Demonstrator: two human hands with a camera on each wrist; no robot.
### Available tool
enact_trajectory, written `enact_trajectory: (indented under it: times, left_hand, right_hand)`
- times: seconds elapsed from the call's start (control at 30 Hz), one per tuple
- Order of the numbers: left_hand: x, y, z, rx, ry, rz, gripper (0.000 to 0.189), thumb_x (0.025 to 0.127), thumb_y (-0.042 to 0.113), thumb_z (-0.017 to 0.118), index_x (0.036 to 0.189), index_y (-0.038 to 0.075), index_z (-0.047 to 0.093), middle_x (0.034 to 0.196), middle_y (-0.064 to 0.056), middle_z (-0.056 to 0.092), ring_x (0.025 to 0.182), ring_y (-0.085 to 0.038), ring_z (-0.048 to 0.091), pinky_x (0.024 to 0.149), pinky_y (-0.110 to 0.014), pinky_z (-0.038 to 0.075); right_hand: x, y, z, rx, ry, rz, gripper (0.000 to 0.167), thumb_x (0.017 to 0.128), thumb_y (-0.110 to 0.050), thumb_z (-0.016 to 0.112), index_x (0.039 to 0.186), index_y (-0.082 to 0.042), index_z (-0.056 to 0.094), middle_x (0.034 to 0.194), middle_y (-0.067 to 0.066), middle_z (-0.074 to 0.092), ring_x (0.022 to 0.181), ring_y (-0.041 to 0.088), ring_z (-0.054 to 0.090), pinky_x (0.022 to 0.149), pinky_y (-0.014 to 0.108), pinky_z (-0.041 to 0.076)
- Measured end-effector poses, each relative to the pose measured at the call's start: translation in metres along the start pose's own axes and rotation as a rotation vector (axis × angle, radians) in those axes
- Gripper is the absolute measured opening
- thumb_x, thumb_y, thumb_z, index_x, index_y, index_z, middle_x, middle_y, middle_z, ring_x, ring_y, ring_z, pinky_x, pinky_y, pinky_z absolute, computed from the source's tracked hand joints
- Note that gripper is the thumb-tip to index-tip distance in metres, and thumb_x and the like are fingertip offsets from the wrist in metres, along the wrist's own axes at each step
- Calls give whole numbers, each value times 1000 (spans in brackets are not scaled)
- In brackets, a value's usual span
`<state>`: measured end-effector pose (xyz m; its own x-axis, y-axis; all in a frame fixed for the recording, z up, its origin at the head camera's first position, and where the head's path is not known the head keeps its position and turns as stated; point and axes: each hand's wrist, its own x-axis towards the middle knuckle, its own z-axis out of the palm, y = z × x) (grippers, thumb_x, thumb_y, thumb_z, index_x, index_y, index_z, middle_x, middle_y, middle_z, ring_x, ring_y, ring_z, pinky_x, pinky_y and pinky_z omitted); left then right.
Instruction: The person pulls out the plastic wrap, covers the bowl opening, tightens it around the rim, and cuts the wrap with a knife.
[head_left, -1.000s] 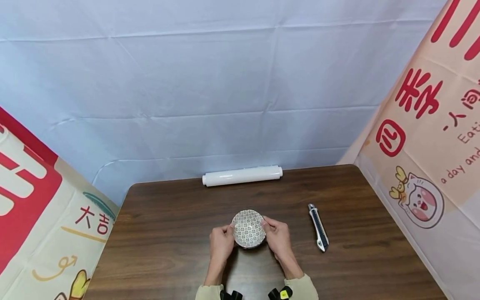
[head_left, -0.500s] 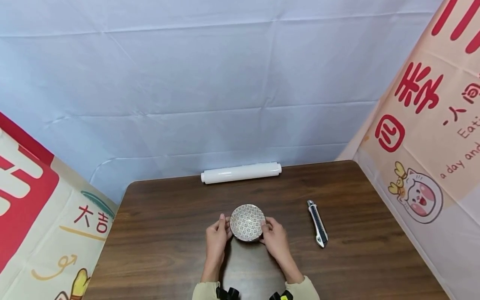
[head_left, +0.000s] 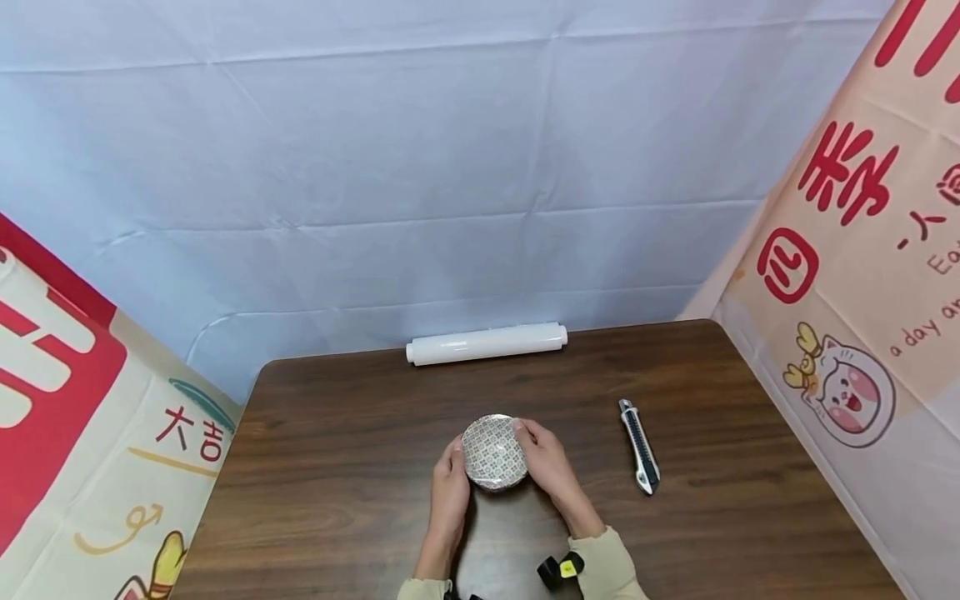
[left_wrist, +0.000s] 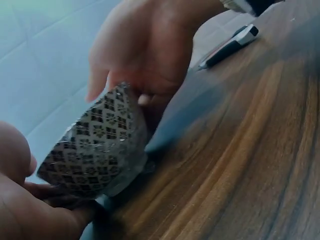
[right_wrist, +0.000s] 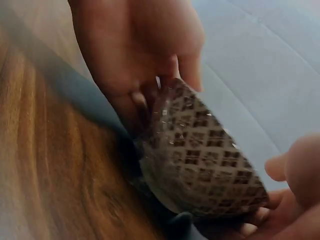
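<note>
A small patterned bowl [head_left: 495, 454] is held between both hands near the front middle of the table. Clear cling film [right_wrist: 154, 167] covers it, glossy over the top and bunched in creases around the outside and base. My left hand [head_left: 450, 492] grips the bowl's left side, thumb at the rim. On the right side my right hand [head_left: 551, 462] grips it too, its thumb lying over the rim. Both wrist views show the bowl tilted, with fingers tucked round and under its wall; parts of those fingers are hidden behind it.
A white roll of film [head_left: 487, 344] lies along the back edge of the wooden table [head_left: 330, 433]. To the right of the hands lies a utility knife [head_left: 640, 447]. Cloth backdrops hang behind and at both sides.
The left hand has come back against the bowl after its fingers had loosened. The right thumb has shifted up onto the rim, and the bowl's tilt has altered slightly.
</note>
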<state>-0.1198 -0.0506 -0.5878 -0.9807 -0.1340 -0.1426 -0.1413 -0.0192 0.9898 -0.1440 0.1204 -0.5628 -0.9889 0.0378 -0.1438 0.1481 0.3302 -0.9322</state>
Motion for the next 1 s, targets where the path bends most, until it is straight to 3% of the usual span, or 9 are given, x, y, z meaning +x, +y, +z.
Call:
enact_trajectory:
  times: [0.17, 0.37, 0.5, 0.63, 0.73, 0.8, 0.97, 1.0]
  left_hand:
    - [2, -4, 3, 23, 69, 16, 42, 114, 18, 42, 140, -9, 61, 141, -24, 66, 140, -38, 57, 118, -54, 45]
    - [9, -1, 5, -32, 156, -5, 35, 110, 11, 50, 130, -12, 68, 133, -29, 69, 131, -36, 61, 112, -49, 51]
    - [11, 1, 7, -44, 151, -14, 33, 109, 9, 52, 129, -12, 69, 134, -29, 68, 131, -35, 60, 110, -44, 51]
    - [19, 0, 5, -108, 97, -31, 37, 109, 12, 53, 134, -13, 64, 142, -32, 62, 141, -41, 53, 120, -50, 44]
    - [30, -1, 2, -164, 41, -66, 45, 109, 21, 57, 139, -13, 60, 148, -32, 56, 146, -42, 48, 123, -49, 41]
    - [37, -2, 0, -173, 31, -88, 50, 109, 29, 60, 139, -11, 62, 148, -30, 58, 144, -38, 51, 120, -42, 45]
    - [40, 0, -6, -50, 105, -77, 48, 106, 38, 63, 133, -2, 70, 137, -19, 69, 130, -26, 63, 103, -30, 55]
    - [37, 1, -7, -19, 116, -66, 47, 106, 37, 64, 131, -1, 71, 133, -19, 71, 126, -26, 65, 100, -29, 56]
  right_hand:
    - [0, 6, 5, 13, 28, 12, 41, 112, -23, 48, 131, 6, 69, 132, 22, 71, 134, 37, 61, 115, 57, 47]
    - [0, 11, 6, 120, -1, 7, 41, 112, -20, 48, 136, 9, 64, 140, 26, 66, 138, 42, 57, 118, 58, 44]
    - [1, 14, 5, 146, 32, 2, 38, 111, -16, 50, 134, 10, 66, 139, 26, 67, 136, 41, 59, 117, 56, 45]
    - [4, 12, 4, 167, 64, 1, 37, 110, -17, 52, 129, 9, 69, 132, 25, 70, 130, 35, 62, 112, 48, 48]
    - [7, 11, 6, 186, 110, 12, 36, 110, -16, 51, 125, 10, 71, 125, 23, 73, 122, 29, 64, 106, 39, 50]
    - [9, 10, 9, 212, 142, 32, 36, 110, -15, 50, 116, 14, 71, 109, 22, 71, 108, 27, 63, 95, 33, 50]
    - [8, 7, 20, 260, 244, 52, 32, 109, -8, 48, 117, 17, 67, 107, 26, 68, 104, 30, 61, 86, 26, 46]
    - [6, 5, 21, 253, 263, 52, 32, 109, -7, 48, 123, 15, 66, 114, 27, 70, 109, 30, 63, 88, 26, 48]
